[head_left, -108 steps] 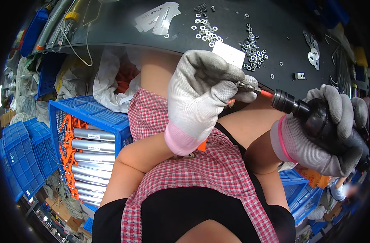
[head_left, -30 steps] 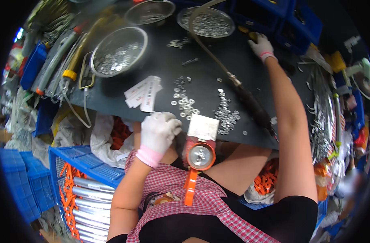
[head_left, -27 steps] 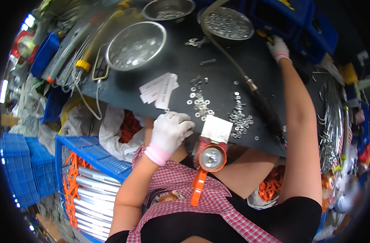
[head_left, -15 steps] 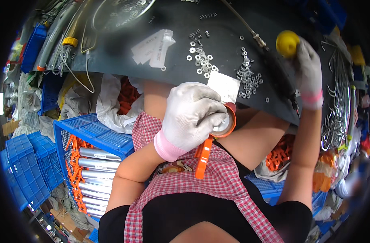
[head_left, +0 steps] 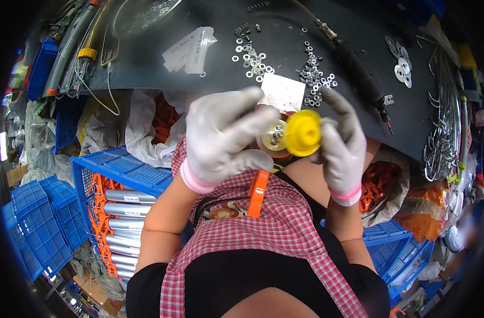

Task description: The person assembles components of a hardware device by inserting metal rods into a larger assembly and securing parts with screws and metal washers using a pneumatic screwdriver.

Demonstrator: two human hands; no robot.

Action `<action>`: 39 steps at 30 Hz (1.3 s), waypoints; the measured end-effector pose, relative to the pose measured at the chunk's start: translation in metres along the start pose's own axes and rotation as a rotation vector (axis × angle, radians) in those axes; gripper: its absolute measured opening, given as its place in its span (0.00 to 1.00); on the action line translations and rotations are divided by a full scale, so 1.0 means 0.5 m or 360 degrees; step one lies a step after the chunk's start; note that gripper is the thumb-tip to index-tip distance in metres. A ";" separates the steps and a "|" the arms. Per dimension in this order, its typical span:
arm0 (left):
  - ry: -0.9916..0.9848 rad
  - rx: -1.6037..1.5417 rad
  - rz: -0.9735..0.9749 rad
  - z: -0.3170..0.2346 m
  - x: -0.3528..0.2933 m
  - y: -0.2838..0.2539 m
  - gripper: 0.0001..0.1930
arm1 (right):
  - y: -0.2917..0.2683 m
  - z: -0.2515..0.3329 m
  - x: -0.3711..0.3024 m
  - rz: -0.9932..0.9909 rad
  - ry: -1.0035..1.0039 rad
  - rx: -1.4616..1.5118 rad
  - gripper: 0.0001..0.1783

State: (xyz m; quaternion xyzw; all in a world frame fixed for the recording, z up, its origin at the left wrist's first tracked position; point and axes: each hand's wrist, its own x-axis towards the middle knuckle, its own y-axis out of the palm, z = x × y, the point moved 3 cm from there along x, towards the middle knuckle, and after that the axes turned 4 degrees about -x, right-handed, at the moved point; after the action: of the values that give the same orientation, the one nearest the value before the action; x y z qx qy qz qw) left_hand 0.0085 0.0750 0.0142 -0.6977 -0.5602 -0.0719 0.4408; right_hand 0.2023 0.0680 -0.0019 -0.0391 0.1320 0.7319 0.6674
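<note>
My left hand [head_left: 221, 138], in a white glove, has its fingers and thumb stretched apart beside a round metal disc [head_left: 274, 135] with small nuts or bolt ends on it. The disc sits at the end of a piece over my lap, and an orange lever [head_left: 258, 193] hangs below it. From the right, my right hand [head_left: 344, 146], also gloved, grips a yellow round cap [head_left: 304, 133] between thumb and fingers. The cap is beside the disc and overlaps its right edge. Just above lies a white rectangular plate [head_left: 283, 92] at the table edge.
Washers [head_left: 258, 66] and nuts [head_left: 313, 74] lie loose on the dark table [head_left: 136, 71]. A black power driver [head_left: 358, 69] rests at right, near flat metal discs [head_left: 402, 69] and wire hooks [head_left: 438, 135]. A blue crate [head_left: 128, 159] with silver tubes [head_left: 126, 210] stands at left.
My right hand has brought the yellow cap from the table's right side to the disc. My left hand has moved off the disc, its fingers spreading. The view has shifted slightly.
</note>
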 end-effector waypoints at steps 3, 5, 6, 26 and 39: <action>-0.0116 -0.0297 -0.0088 -0.008 0.001 0.031 0.25 | 0.017 -0.004 0.011 -0.0019 -0.0437 -0.0781 0.20; -0.0188 -0.0257 0.0148 -0.004 0.000 0.047 0.24 | -0.002 0.009 0.018 -0.0202 -0.0677 -0.1060 0.15; -0.0234 -0.0273 0.0141 -0.003 -0.010 0.052 0.24 | -0.027 0.013 0.027 -0.0322 -0.0697 -0.0988 0.13; -0.0521 -0.0738 -0.0175 0.045 -0.061 0.100 0.24 | -0.041 0.048 0.046 -0.0004 -0.1139 -0.1278 0.06; -0.0554 -0.0397 -0.0244 0.053 -0.069 0.106 0.39 | 0.060 0.081 0.005 0.0833 -0.1436 -0.2358 0.05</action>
State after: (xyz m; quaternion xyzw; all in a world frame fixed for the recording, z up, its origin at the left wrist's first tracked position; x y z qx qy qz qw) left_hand 0.0306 0.0698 -0.0508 -0.7041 -0.6659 -0.0525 0.2410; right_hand 0.1774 0.0779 0.0406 -0.1369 -0.6422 0.7035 0.2719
